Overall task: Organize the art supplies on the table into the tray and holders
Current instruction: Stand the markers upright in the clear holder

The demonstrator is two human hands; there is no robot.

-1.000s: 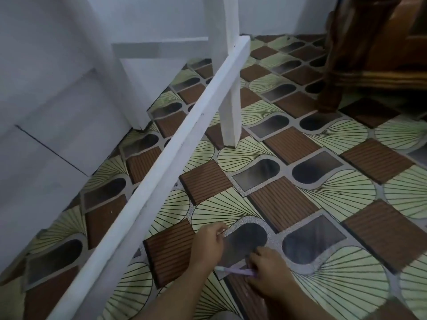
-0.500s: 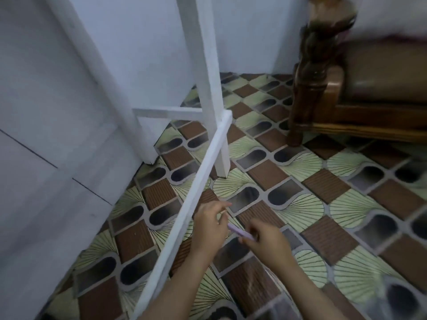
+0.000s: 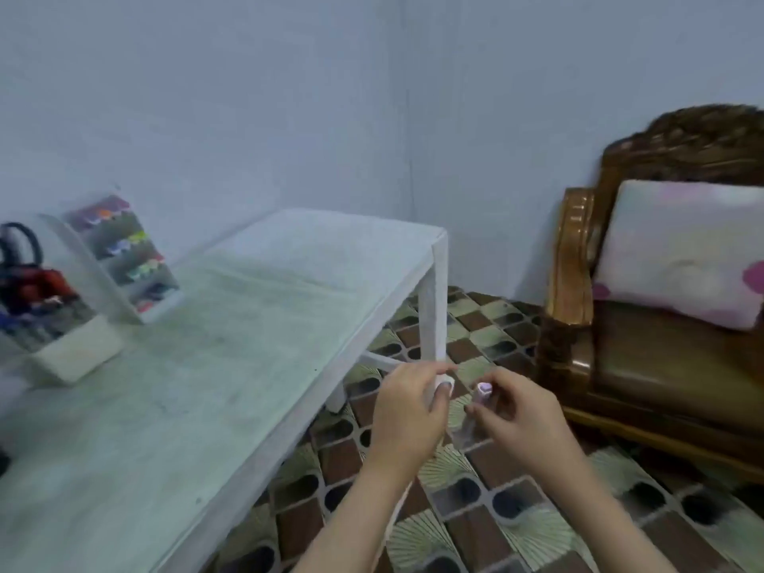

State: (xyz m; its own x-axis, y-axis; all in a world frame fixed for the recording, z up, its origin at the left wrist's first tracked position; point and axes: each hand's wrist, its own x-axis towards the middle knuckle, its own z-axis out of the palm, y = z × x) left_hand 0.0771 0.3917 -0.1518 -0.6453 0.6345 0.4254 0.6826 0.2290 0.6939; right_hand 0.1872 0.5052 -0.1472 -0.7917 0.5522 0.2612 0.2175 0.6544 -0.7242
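My right hand (image 3: 516,419) pinches a short purple marker (image 3: 483,391), its end pointing toward me, above the floor just right of the white table (image 3: 256,324). Close beside it is my left hand (image 3: 407,415); its fingers are loosely curled and its thumb is near the marker, with nothing visible in it. At the table's far left stands a white holder (image 3: 78,357) with black-handled scissors (image 3: 18,241) and a red item. Behind the holder leans a clear rack (image 3: 124,258) with rows of coloured markers.
A carved wooden armchair (image 3: 587,283) with a pale cushion (image 3: 678,250) stands at the right, close to the table's corner leg (image 3: 433,299). Patterned brown and green floor tiles (image 3: 516,510) lie below my hands. Grey walls close the room behind.
The view has swung up from the floor under the table to the tabletop. Both hands rose with the purple marker, and my left hand has come off it.
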